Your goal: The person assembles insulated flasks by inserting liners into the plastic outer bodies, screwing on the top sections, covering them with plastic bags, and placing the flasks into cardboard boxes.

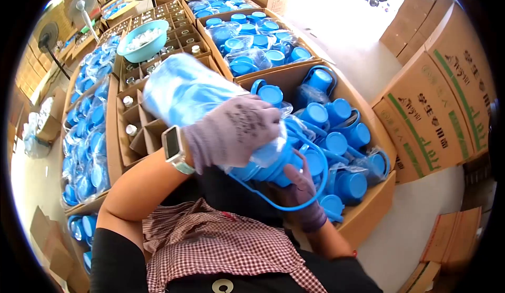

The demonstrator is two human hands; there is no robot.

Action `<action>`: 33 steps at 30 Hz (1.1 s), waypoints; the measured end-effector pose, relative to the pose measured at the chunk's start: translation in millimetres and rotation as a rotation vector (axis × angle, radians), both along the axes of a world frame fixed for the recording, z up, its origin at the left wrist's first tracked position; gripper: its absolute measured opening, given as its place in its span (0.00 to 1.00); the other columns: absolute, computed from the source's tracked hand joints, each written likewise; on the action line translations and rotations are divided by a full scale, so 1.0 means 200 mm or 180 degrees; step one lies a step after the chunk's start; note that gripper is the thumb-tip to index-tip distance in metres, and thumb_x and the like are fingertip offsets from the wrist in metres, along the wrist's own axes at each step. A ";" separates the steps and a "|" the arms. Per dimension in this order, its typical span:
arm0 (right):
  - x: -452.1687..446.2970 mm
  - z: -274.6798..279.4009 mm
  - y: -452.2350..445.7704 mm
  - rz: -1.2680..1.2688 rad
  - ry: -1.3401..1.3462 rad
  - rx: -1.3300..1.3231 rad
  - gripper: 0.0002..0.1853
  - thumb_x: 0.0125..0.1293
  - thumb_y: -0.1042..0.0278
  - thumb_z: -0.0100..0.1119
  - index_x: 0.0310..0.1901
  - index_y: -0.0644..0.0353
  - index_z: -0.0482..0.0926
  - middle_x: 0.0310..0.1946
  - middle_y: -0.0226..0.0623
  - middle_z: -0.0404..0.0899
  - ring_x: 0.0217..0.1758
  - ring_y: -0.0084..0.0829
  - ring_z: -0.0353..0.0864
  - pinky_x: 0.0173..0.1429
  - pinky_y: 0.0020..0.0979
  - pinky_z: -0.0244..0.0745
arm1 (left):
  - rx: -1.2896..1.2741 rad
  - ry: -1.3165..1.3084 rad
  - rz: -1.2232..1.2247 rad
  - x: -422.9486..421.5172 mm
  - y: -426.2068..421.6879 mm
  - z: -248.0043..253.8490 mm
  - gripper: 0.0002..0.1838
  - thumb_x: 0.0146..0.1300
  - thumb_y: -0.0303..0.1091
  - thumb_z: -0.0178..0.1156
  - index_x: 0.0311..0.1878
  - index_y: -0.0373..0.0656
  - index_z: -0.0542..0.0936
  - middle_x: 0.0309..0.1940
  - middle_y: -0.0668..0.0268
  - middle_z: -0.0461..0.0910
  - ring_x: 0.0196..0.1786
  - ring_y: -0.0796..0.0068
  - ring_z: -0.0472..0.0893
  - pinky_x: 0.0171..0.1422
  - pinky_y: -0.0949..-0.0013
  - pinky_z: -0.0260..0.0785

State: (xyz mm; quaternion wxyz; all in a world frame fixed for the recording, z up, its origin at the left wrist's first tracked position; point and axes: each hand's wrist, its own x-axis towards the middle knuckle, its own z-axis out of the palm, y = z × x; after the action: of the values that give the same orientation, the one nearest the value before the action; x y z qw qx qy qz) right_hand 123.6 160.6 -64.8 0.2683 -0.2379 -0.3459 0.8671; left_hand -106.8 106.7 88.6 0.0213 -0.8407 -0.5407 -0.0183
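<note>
My left hand [236, 130], in a grey-purple glove and with a watch at the wrist, is closed on a clear plastic bag [184, 90]. The bag looks bluish and blurred, and it spreads out to the left over a divided carton. Below and right of that hand, my right hand [302, 190], also gloved, grips a blue cup [273, 169] from underneath, with a thin blue strap looping around to the right. Part of the cup is hidden behind my left hand. Just beyond, a cardboard box [363, 209] holds several blue lidded cups [334, 143], some in clear wrap.
Behind are more boxes of blue cups [260, 40] and a divided carton [138, 145] with small bottles. A light-blue basin [141, 56] of white pieces rests on it. Wrapped blue cups [87, 151] fill boxes at left. Large cartons [431, 103] stand at right, fans [84, 6] at back left.
</note>
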 end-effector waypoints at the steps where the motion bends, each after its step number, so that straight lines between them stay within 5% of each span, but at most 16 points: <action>1: 0.02 -0.04 0.06 -0.0305 0.0129 0.0569 0.37 0.70 0.54 0.68 0.75 0.52 0.61 0.72 0.44 0.68 0.70 0.48 0.75 0.68 0.55 0.77 | -0.0055 -0.0324 -0.0057 0.07 0.05 -0.01 0.25 0.43 0.32 0.72 0.50 0.42 0.85 0.55 0.62 0.81 0.64 0.60 0.79 0.71 0.58 0.72; 3: 0.11 -0.12 0.26 -0.0720 -0.0960 0.3116 0.35 0.70 0.67 0.66 0.75 0.54 0.61 0.68 0.43 0.72 0.68 0.44 0.77 0.69 0.48 0.78 | -0.0126 -0.0641 -0.0207 0.30 0.12 -0.07 0.22 0.49 0.33 0.70 0.51 0.41 0.84 0.56 0.61 0.80 0.63 0.61 0.78 0.70 0.59 0.71; 6: 0.13 0.05 0.44 -0.1742 -0.1353 0.4150 0.33 0.66 0.72 0.68 0.71 0.56 0.67 0.65 0.43 0.74 0.66 0.41 0.78 0.68 0.44 0.77 | 0.1057 -0.0562 -0.0148 0.66 0.18 -0.34 0.21 0.60 0.35 0.65 0.56 0.40 0.83 0.57 0.58 0.78 0.62 0.58 0.78 0.70 0.60 0.70; 7: 0.12 0.14 0.52 -0.2012 -0.1438 0.4505 0.32 0.63 0.71 0.71 0.69 0.57 0.71 0.63 0.44 0.75 0.65 0.41 0.78 0.68 0.44 0.77 | 0.1431 -0.1193 0.0145 0.70 0.16 -0.36 0.24 0.62 0.37 0.65 0.61 0.39 0.80 0.59 0.55 0.78 0.63 0.56 0.78 0.70 0.58 0.70; 10: 0.05 0.31 0.70 -0.2548 -0.2782 0.5569 0.33 0.55 0.71 0.76 0.64 0.57 0.77 0.59 0.44 0.77 0.63 0.44 0.79 0.67 0.43 0.77 | 0.0680 -0.1867 0.0262 0.52 0.10 -0.43 0.27 0.62 0.39 0.65 0.63 0.38 0.77 0.62 0.53 0.76 0.64 0.55 0.78 0.71 0.56 0.70; 12: -0.04 0.34 0.86 -0.2305 -0.2792 0.5995 0.35 0.48 0.72 0.79 0.62 0.54 0.79 0.56 0.44 0.78 0.61 0.49 0.79 0.65 0.41 0.78 | -0.0093 -0.1886 0.0023 0.36 0.02 -0.48 0.26 0.65 0.42 0.66 0.63 0.40 0.78 0.67 0.52 0.75 0.65 0.55 0.78 0.70 0.53 0.71; 17: -0.46 0.36 1.49 0.0067 -0.3130 0.5927 0.39 0.42 0.68 0.81 0.62 0.49 0.79 0.61 0.45 0.77 0.63 0.49 0.80 0.67 0.41 0.78 | -0.0169 -0.2004 0.0305 -0.04 -0.29 -0.63 0.23 0.62 0.38 0.68 0.59 0.40 0.82 0.61 0.51 0.80 0.61 0.52 0.81 0.68 0.53 0.73; 22: -0.95 -0.07 1.86 0.1734 -0.3974 0.5822 0.39 0.44 0.65 0.78 0.64 0.49 0.78 0.66 0.50 0.74 0.70 0.52 0.75 0.72 0.46 0.74 | 0.0173 -0.2002 0.1756 -0.28 -0.59 -0.55 0.21 0.60 0.33 0.68 0.57 0.42 0.84 0.59 0.54 0.83 0.61 0.52 0.82 0.68 0.54 0.74; 24: -1.03 -0.55 2.11 0.1767 -0.4316 0.5335 0.38 0.49 0.63 0.75 0.67 0.47 0.77 0.70 0.51 0.72 0.74 0.52 0.72 0.77 0.44 0.70 | 0.0270 -0.1965 0.2417 -0.36 -0.76 -0.57 0.21 0.58 0.29 0.67 0.56 0.40 0.85 0.59 0.53 0.83 0.61 0.51 0.82 0.68 0.54 0.74; 27: -0.96 -0.88 2.12 0.0500 -0.3701 0.5198 0.38 0.54 0.60 0.72 0.71 0.46 0.76 0.74 0.46 0.69 0.76 0.48 0.70 0.79 0.41 0.67 | 0.0429 -0.1754 0.3223 -0.48 -1.03 -0.58 0.23 0.56 0.26 0.65 0.57 0.38 0.84 0.60 0.51 0.83 0.63 0.50 0.82 0.70 0.54 0.73; 29: -0.90 -0.81 2.15 0.0253 -0.2788 0.4455 0.30 0.60 0.60 0.69 0.64 0.59 0.80 0.67 0.47 0.78 0.71 0.46 0.76 0.77 0.38 0.69 | 0.0554 -0.1525 0.3827 -0.55 -1.27 -0.62 0.22 0.58 0.26 0.63 0.59 0.37 0.83 0.61 0.50 0.82 0.65 0.51 0.81 0.71 0.55 0.71; 30: -0.85 -0.75 2.16 -0.0070 -0.2709 0.4764 0.27 0.63 0.59 0.68 0.62 0.60 0.82 0.61 0.49 0.83 0.68 0.47 0.79 0.74 0.38 0.71 | 0.0644 -0.1408 0.4126 -0.58 -1.40 -0.64 0.22 0.60 0.25 0.62 0.60 0.37 0.83 0.61 0.50 0.82 0.66 0.52 0.81 0.72 0.56 0.71; 33: -0.60 -0.33 1.85 -0.0264 -0.4050 0.4801 0.33 0.57 0.52 0.73 0.64 0.57 0.79 0.60 0.54 0.80 0.65 0.52 0.80 0.69 0.45 0.76 | 0.0758 -0.1242 0.4705 -0.67 -1.80 -0.72 0.20 0.68 0.25 0.57 0.62 0.36 0.82 0.64 0.52 0.81 0.68 0.54 0.79 0.74 0.57 0.69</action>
State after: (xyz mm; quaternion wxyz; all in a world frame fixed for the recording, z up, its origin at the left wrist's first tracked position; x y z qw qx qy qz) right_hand 3.6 530.3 -131.7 0.1438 -0.4384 -0.8791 0.1198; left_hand -241.5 -252.3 -56.2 0.0226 -0.2351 -0.9498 -0.2051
